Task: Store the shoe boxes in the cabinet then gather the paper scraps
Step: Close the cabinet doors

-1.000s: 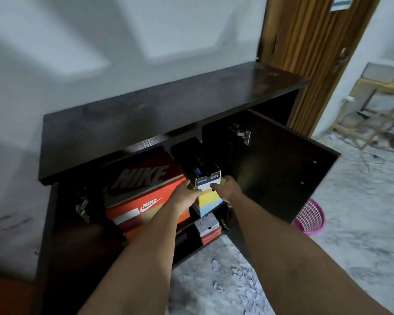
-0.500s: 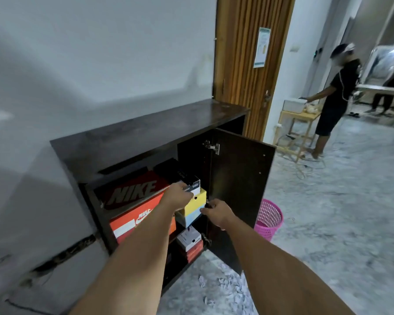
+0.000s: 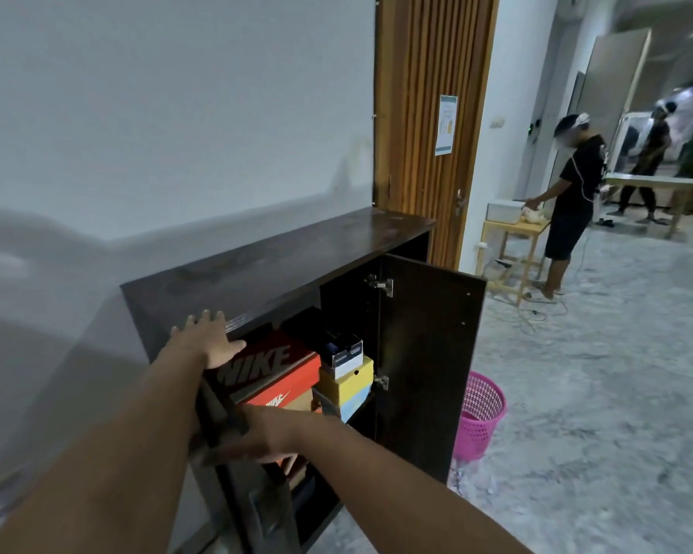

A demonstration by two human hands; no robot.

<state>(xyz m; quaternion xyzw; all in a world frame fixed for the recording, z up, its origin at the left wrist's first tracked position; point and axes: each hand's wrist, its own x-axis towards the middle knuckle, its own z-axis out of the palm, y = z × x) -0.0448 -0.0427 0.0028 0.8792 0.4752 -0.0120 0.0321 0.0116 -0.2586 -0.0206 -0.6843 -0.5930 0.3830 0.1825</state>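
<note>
Inside, the red-orange cardboard shoe box (image 3: 275, 371) sits in the dark wooden cabinet (image 3: 297, 253) — left hand (image 3: 211, 341) flat, fingers spread on its top edge; right hand (image 3: 257, 433) touches the blurred left door, grip unclear.

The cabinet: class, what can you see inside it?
Inside the cabinet: a red Nike box, a dark box atop a yellow-and-blue box. The lower shelf is mostly hidden behind the right hand.

Single head view: looks forward and down, close over cabinet (image 3: 281, 265), angled right toward door (image 3: 431, 361) and floor (image 3: 597, 393).
</note>
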